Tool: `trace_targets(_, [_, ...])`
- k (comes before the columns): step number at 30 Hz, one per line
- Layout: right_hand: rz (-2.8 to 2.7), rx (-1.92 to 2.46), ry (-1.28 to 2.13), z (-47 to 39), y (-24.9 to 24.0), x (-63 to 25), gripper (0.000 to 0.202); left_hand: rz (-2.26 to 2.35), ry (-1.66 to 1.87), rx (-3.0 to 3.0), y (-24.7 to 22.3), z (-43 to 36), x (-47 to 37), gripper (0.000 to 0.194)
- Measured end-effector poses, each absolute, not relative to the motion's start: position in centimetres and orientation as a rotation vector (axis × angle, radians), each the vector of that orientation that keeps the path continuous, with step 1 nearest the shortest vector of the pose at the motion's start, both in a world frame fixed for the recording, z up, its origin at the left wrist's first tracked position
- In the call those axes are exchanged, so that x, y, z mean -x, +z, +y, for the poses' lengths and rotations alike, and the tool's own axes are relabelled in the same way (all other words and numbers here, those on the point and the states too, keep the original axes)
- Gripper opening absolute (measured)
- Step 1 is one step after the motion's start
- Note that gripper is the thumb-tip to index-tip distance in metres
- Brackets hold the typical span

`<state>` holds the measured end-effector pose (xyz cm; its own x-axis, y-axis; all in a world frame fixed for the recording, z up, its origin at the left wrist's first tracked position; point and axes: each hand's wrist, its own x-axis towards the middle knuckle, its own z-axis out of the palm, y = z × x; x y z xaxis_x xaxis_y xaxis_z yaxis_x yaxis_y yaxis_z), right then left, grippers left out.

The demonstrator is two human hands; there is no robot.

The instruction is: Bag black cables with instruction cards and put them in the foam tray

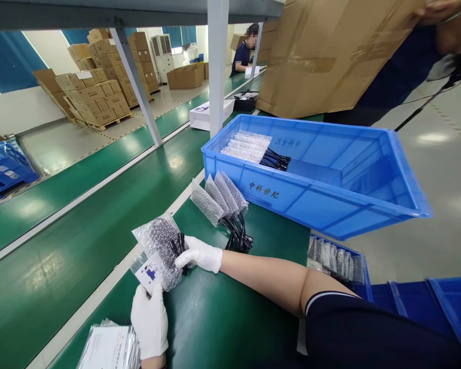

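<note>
My right hand (200, 253), in a white glove, is closed on the black cable ends of a bubble-wrap pouch (163, 241) over the green work surface. My left hand (150, 318), also gloved, pinches a small clear packet with a printed white card (146, 272) against the lower side of that pouch. Several more bubble-wrap pouches (218, 197) with black cables lie fanned out beside the blue bin (276, 197). Inside the bin, at its left end, stands a row of similar pouches (248, 146). A stack of flat clear packets (109, 348) lies near my left wrist.
A white metal post (217, 66) rises behind the work surface. A person holds a large cardboard box (330, 56) beyond the bin. Another blue bin (363, 261) with pouches sits below right. A seated person (243, 59) and stacked cartons (100, 97) are farther back.
</note>
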<state>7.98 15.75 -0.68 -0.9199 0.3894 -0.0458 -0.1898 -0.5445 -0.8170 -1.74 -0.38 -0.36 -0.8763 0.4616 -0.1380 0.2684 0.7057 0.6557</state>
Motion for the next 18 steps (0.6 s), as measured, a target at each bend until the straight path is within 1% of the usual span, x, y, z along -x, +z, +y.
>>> trace_targets(3, [-1.280, 0.316, 2.486, 15.8, -0.7, -8.0, 0.052, 2.627, 0.990, -0.566, -0.5, -0.3, 1.6, 0.036])
trace_targets(7, [-1.313, 0.364, 2.483, 15.6, -0.7, -8.0, 0.048, 2.519, 1.270, -0.634, 0.0, -0.1, 1.1, 0.048])
trace_targets(8, [-1.327, 0.362, 2.483, 15.5, -0.7, -7.9, 0.049, 2.523, 1.288, -0.634, 0.1, -0.1, 1.0, 0.051])
trace_targets(10, [-1.361, 0.340, 2.490, 15.5, -0.9, -7.8, 0.050, 2.605, 1.194, -0.582, 0.2, -0.1, 1.1, 0.053])
trace_targets(13, [-1.405, 0.357, 2.512, 15.7, -1.3, -7.6, 0.053, 2.665, 1.011, -0.546, -0.3, -0.2, 2.0, 0.046])
trace_targets(15, [-1.420, 0.379, 2.514, 15.9, -1.4, -7.5, 0.053, 2.633, 0.989, -0.547, -0.9, -0.1, 2.8, 0.042])
trace_targets(18, [-1.443, 0.360, 2.503, 16.2, -1.4, -7.4, 0.055, 2.606, 0.959, -0.523, -1.7, 0.0, 3.8, 0.041])
